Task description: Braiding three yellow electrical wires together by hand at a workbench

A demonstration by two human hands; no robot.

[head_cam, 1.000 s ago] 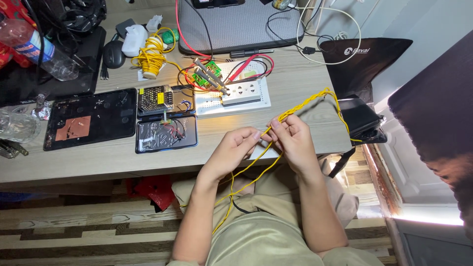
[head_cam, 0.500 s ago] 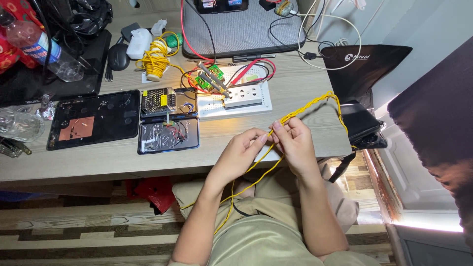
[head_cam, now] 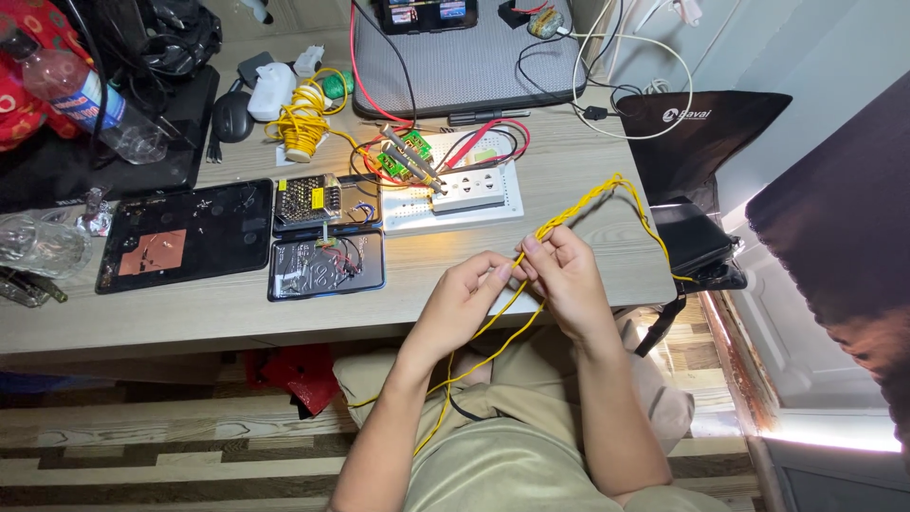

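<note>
Pinching twisted yellow wire point(head_cam: 569, 214), seemingly: left hand point(head_cam: 466, 301), right hand point(head_cam: 566, 275), above desk point(head_cam: 569, 161).

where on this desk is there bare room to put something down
Bare wood shows on the desk along the front edge, below the black trays and left of the left hand. A second patch lies between the white power strip and the twisted yellow wire. The back, around the yellow wire coil and laptop, is crowded.

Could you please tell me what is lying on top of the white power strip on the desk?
Two metal-tipped probes lie across the white power strip, with red and black leads looping over its far edge. Whether anything is plugged in beneath them cannot be seen.
</note>
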